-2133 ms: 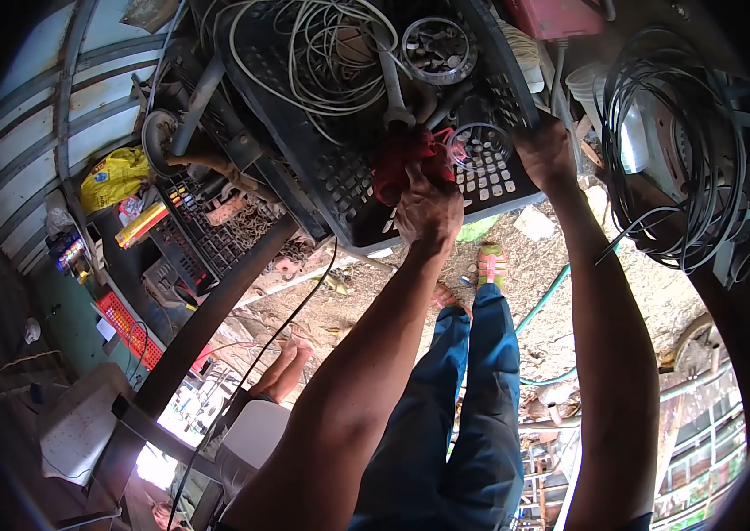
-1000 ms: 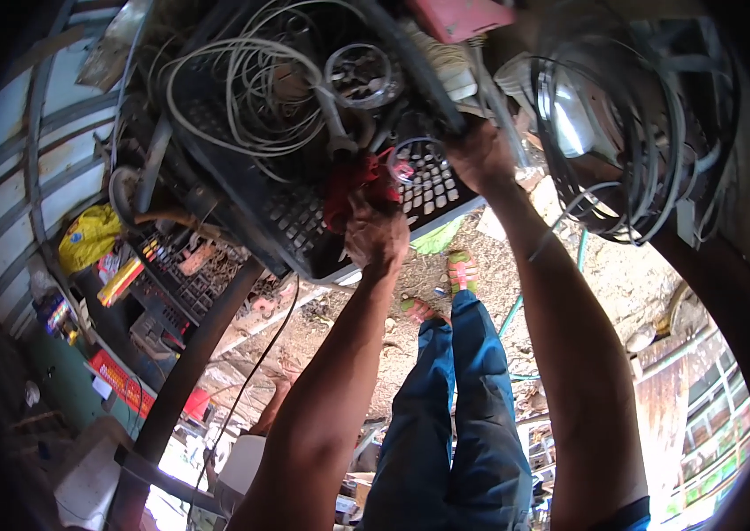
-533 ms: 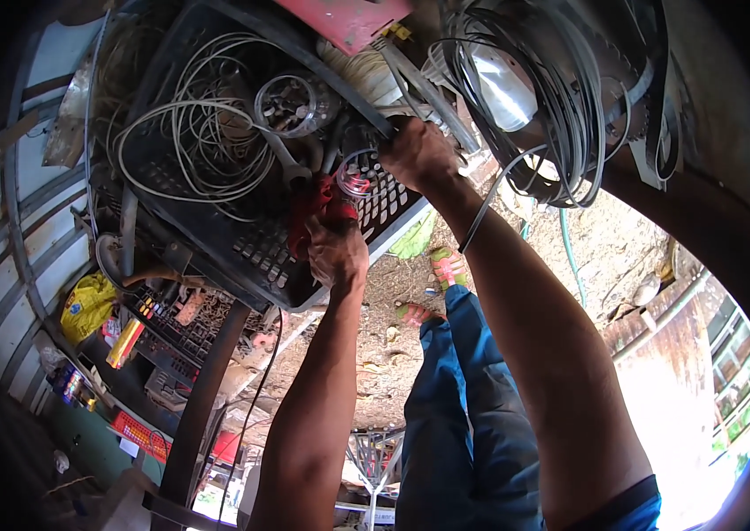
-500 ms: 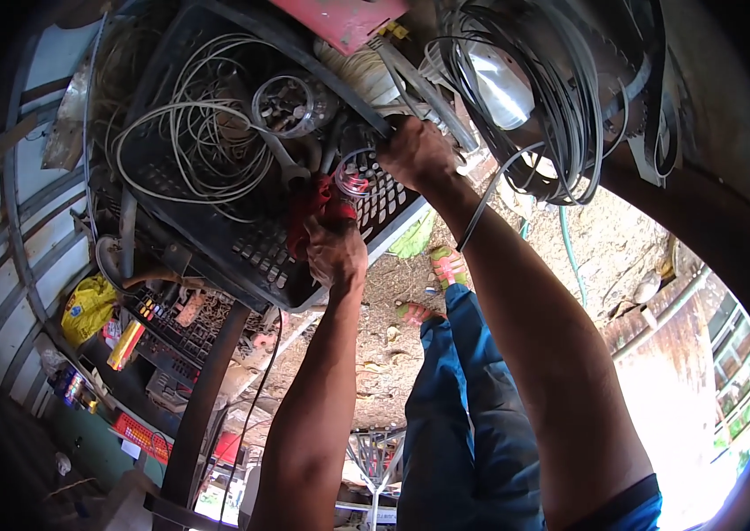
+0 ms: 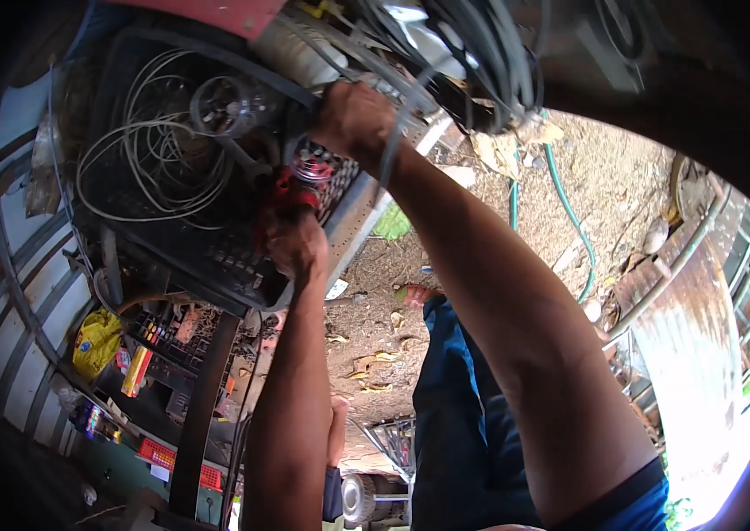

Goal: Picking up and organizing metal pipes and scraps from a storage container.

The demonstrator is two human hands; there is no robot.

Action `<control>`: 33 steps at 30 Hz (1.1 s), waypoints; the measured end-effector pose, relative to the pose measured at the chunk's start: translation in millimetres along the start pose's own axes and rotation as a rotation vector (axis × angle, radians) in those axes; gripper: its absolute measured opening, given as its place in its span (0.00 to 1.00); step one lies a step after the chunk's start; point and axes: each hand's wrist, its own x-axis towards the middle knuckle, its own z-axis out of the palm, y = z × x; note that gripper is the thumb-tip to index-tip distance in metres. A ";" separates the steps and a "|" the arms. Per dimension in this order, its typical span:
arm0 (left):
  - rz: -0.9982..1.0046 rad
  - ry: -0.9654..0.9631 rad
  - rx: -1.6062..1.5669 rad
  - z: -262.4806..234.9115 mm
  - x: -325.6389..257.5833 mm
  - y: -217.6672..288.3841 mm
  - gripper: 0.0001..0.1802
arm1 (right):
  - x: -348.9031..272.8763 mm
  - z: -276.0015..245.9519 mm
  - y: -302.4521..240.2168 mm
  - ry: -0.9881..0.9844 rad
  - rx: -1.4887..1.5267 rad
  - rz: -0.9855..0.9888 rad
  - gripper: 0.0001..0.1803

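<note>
A black plastic crate (image 5: 171, 257) is at the upper left, with a loose coil of pale wire (image 5: 92, 168) inside. My right hand (image 5: 355, 119) is closed around the crate's near right rim. Inside the crate, my left hand (image 5: 297, 243) is closed against a red object (image 5: 282, 190), whose kind is too dark and blurred to make out. Between my hands is a small clear jar (image 5: 313, 165) with red on it. A larger clear jar (image 5: 231, 106) lies beside the wire, and a metal wrench (image 5: 247, 159) slants below it.
A bundle of dark cable (image 5: 494, 62) hangs above my right forearm, one strand crossing my wrist. A yellow bag (image 5: 96, 345) and a red basket (image 5: 178, 465) are at lower left. A green hose (image 5: 570, 208) lies on the leaf-strewn ground (image 5: 375, 332). Another person's bare limb (image 5: 337, 429) shows behind my left forearm.
The view has swung, so crate, cables and both hands appear farther left. Both hands keep their places at the crate. Another person's limb and a wheel have come into sight.
</note>
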 end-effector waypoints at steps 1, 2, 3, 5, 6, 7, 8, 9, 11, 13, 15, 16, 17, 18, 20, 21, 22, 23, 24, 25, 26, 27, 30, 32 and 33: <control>-0.003 0.016 0.018 0.0 -3.4 3.3 0.31 | 0.1 4.9 5.8 0.014 0.158 -0.008 0.19; -0.011 0.035 0.039 1.1 -4.1 1.9 0.30 | -4.7 -0.4 3.0 0.017 0.163 0.008 0.19; -0.020 0.067 0.065 -1.3 0.7 -4.5 0.29 | -4.5 -16.3 -11.7 -0.094 0.167 0.116 0.18; 0.090 0.131 0.031 5.4 18.2 -22.7 0.26 | -5.8 -26.4 -18.4 -0.179 0.188 0.228 0.20; 0.090 0.115 0.041 11.9 23.2 -23.5 0.24 | -5.8 -25.9 -10.6 -0.095 0.215 0.178 0.23; 0.087 0.100 0.055 14.9 26.7 -24.6 0.23 | -8.2 -22.2 -4.8 -0.012 0.243 0.129 0.25; 0.106 0.097 0.068 17.7 27.8 -25.7 0.23 | -18.0 -14.1 -0.4 0.124 0.296 0.181 0.32; 0.150 0.058 -0.023 19.5 29.3 -26.4 0.26 | -19.3 -4.8 4.8 0.091 0.089 0.103 0.38; 0.189 0.057 -0.078 9.3 33.7 -37.6 0.29 | -52.0 -24.1 -16.7 0.105 0.465 0.321 0.26; 0.091 -0.039 -0.238 14.9 7.9 -17.1 0.24 | -104.5 -11.7 10.6 0.377 0.620 0.356 0.21; 0.148 -0.011 -0.234 9.8 10.7 -18.3 0.23 | -159.9 11.2 34.9 0.396 0.629 0.420 0.19; 0.178 -0.014 -0.245 10.7 13.4 -21.5 0.23 | -191.4 25.9 50.9 0.348 0.640 0.491 0.17; 0.187 -0.002 -0.237 9.8 16.2 -25.1 0.23 | -225.1 46.9 69.3 0.332 0.570 0.512 0.16; 0.161 -0.004 -0.222 7.8 20.4 -28.8 0.22 | -258.9 66.0 88.6 0.201 0.475 0.599 0.16; 0.121 -0.014 -0.239 13.1 15.6 -26.7 0.23 | -315.8 85.8 135.3 -0.101 0.009 0.641 0.15; 0.218 -0.083 -0.228 32.6 15.4 -26.1 0.23 | -359.6 107.9 195.6 0.029 0.014 0.532 0.17; 0.077 -0.063 -0.194 36.8 -0.2 -16.6 0.23 | -372.7 104.0 213.4 -0.059 0.169 0.664 0.17; 0.164 0.057 -0.045 12.6 45.9 -37.3 0.25 | -346.8 102.6 186.6 -0.151 0.389 0.751 0.18; 0.296 0.151 -0.066 3.9 55.9 -49.3 0.20 | -319.1 81.4 162.8 -0.142 0.440 0.749 0.18; 0.285 0.174 -0.066 3.2 51.9 -49.9 0.20 | -298.2 58.8 152.1 -0.129 0.457 0.762 0.17; 0.208 0.130 -0.078 18.9 35.1 -37.0 0.20 | -291.4 52.1 178.7 0.016 0.291 0.611 0.18; 0.133 0.098 -0.079 26.3 23.6 -26.9 0.20 | -277.1 50.4 202.1 0.154 0.142 0.452 0.19; 0.115 0.121 0.011 10.5 24.2 -28.7 0.22 | -181.2 31.0 163.8 0.361 0.069 0.221 0.22; 0.101 0.144 0.060 4.3 15.7 -22.2 0.24 | -126.1 19.4 143.3 0.416 0.021 0.153 0.24; 0.094 0.150 0.112 5.1 9.8 -17.4 0.25 | -104.4 19.4 142.6 0.442 -0.020 0.121 0.26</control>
